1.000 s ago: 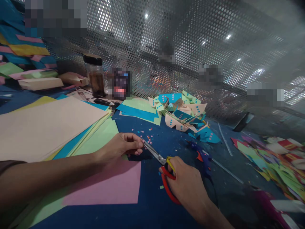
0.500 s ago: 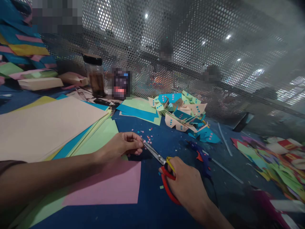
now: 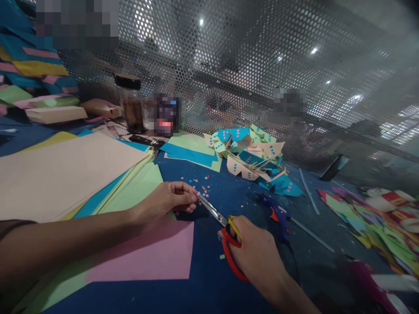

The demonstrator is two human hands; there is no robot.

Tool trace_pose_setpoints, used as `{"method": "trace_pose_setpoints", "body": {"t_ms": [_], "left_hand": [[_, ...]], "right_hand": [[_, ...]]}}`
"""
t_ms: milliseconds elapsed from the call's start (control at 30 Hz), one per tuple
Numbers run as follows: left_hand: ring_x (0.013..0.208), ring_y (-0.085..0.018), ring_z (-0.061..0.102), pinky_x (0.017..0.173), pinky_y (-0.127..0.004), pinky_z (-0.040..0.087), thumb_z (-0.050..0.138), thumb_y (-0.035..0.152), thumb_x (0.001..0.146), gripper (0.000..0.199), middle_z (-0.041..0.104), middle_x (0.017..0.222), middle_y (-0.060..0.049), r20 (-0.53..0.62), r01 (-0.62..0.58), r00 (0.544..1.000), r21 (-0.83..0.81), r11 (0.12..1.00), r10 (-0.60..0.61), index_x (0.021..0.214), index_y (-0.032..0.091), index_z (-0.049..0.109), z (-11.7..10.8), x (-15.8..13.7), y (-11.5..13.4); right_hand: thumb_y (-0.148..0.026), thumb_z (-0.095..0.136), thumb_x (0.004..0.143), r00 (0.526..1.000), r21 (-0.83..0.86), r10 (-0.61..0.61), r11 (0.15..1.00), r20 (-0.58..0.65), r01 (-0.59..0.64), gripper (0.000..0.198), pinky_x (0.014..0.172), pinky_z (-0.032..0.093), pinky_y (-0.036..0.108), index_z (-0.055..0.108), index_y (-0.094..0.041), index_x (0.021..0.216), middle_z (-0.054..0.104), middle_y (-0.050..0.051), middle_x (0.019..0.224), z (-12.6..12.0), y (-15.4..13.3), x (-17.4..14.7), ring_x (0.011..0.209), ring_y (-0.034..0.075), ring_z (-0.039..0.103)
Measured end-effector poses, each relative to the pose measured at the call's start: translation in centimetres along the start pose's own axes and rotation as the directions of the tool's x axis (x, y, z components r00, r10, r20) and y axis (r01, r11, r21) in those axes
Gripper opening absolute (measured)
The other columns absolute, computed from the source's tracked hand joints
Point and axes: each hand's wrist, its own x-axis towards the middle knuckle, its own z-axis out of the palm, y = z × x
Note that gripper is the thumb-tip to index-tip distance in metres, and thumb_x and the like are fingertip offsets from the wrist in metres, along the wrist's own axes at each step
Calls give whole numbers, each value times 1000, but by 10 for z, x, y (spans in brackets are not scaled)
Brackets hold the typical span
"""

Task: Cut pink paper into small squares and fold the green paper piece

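Note:
My right hand (image 3: 253, 250) grips a pair of scissors (image 3: 214, 213) by red and yellow handles. The blades point up and left, and their tips reach the fingers of my left hand (image 3: 180, 197). Those fingers are pinched together; whatever small piece may be between them is too hidden to name. Tiny pink, blue and orange paper bits (image 3: 204, 189) lie scattered just beyond the blade tips. A pink paper sheet (image 3: 163, 257) lies under my left forearm, partly over green paper (image 3: 137, 187).
Folded paper pieces with small coloured squares (image 3: 255, 152) sit at the back. Right of the scissors lie a blue glue gun (image 3: 276, 213) and a clear glue stick (image 3: 312, 234). A lidded bottle (image 3: 131, 104) stands before the perforated metal panel (image 3: 235, 87). Paper scraps (image 3: 369, 222) heap at right.
Both hands and the scissors stay almost exactly in place. The papers and tools on the table have not moved.

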Motion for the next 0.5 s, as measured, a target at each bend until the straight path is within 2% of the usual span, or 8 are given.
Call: {"method": "trace_pose_setpoints", "body": {"t_ms": [267, 500], "left_hand": [[59, -12, 58, 53, -23, 33, 82, 37, 70, 29, 68, 67, -1, 13, -4, 1000, 13, 1000, 3, 82, 17, 67, 0, 0, 1], [62, -14, 60, 55, -25, 36, 84, 37, 65, 31, 68, 70, -2, 7, 0, 1000, -9, 1000, 0, 79, 16, 66, 2, -1, 2]], "right_hand": [[-35, 60, 90, 997, 4, 48, 999, 59, -49, 17, 52, 27, 28, 55, -23, 78, 64, -3, 74, -2, -1, 0, 60, 17, 65], [-34, 57, 91, 1000, -20, 10, 1000, 23, -10, 18, 52, 27, 28, 54, -23, 77, 64, -3, 73, -1, 0, 0, 59, 15, 65]]}}
